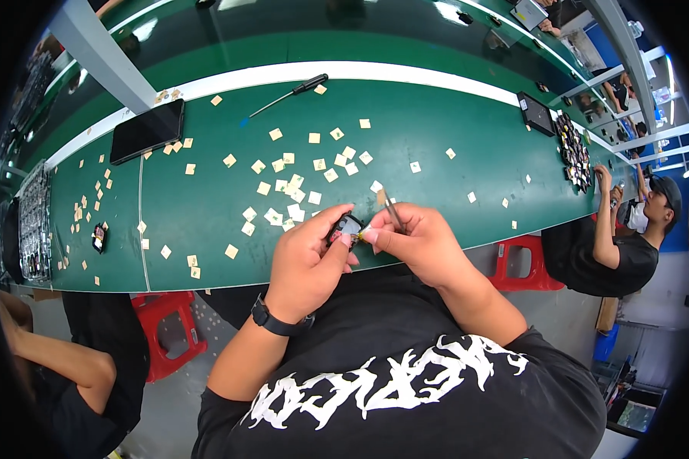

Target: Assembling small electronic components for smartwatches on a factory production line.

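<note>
My left hand point(308, 256), with a black watch on its wrist, is closed around a small black device point(349, 226) with a grey face. The device is held just above the table's near edge. Close on its right, my right hand point(415, 239) grips a pair of slim metal tweezers point(391, 208), which point up and away. The thumb and forefinger of that hand meet at a tiny yellowish piece at the device's edge; its kind is too small to make out. Small cream paper squares point(295, 210) lie scattered on the green table point(452, 203) beyond my hands.
A screwdriver point(291, 98) and a black flat box point(148, 131) lie at the back. Another small device point(99, 238) sits at left, near a tray of parts point(34, 222). Piled devices point(573, 153) are at far right. People sit on both sides; red stools point(522, 264) stand below.
</note>
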`<state>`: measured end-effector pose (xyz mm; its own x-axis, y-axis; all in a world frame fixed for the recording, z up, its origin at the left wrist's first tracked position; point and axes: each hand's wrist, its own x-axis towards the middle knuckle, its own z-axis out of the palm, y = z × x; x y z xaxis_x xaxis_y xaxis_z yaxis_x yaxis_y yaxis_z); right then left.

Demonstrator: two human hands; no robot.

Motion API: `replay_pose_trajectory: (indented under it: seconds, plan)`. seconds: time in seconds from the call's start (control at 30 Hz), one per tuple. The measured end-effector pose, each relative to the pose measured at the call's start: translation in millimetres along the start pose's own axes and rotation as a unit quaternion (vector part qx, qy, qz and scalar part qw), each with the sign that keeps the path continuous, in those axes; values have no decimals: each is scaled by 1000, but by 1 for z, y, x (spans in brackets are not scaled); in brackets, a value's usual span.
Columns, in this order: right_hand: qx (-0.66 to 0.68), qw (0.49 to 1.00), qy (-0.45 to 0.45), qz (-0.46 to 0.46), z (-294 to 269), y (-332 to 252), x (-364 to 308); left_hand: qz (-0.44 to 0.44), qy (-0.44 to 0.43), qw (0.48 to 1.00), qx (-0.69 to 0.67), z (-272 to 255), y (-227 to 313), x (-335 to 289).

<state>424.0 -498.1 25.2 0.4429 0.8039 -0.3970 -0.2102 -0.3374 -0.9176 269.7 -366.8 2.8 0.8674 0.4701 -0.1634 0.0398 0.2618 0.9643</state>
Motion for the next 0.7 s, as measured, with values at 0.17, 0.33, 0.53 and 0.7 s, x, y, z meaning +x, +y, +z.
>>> replay_pose_trajectory:
  seconds: [0.17,0.33,0.53,0.7]
  plan:
    - [-15,1000,11,-19,0,-3,0,0,14,999,32,4,3,1]
    - [-86,995,27,-40,10,-17,-6,57,46,993,91,6,-2,2]
    - [-129,990,32,-51,8,-18,-5,58,44,991,115,7,2,2]
    - [-181,972,32,-144,8,-11,1,73,33,989,126,6,1,2]
